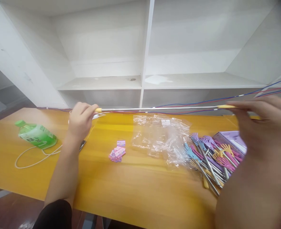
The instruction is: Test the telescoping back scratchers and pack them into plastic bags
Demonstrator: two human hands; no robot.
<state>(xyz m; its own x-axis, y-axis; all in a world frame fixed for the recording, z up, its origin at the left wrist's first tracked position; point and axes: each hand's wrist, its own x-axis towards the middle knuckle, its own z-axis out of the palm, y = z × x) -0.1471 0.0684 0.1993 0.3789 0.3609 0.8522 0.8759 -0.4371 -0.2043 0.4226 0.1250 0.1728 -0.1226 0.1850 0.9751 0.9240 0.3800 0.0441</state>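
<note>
A telescopic back scratcher [159, 108], its thin metal rod drawn out long, stretches level across the view between both hands. My left hand [81, 119] is closed round one yellow end. At the other yellow end, my right hand [266, 119] grips with thumb and fingers; its own fingers partly hide that end. Below and left of the right hand lies a pile of back scratchers [212, 156] with blue, purple, pink and yellow hand-shaped heads. Clear plastic bags [159, 136] spread over the table to the left of that pile.
Small pink and purple cards [118, 153] are stacked mid-table [135, 187]. At left stand a green-capped bottle [37, 135] and a white cable [23, 166]; a phone-like dark object [82, 145] sits by my left forearm. A purple box [231, 140] is beside the pile, white shelves [102, 82] behind.
</note>
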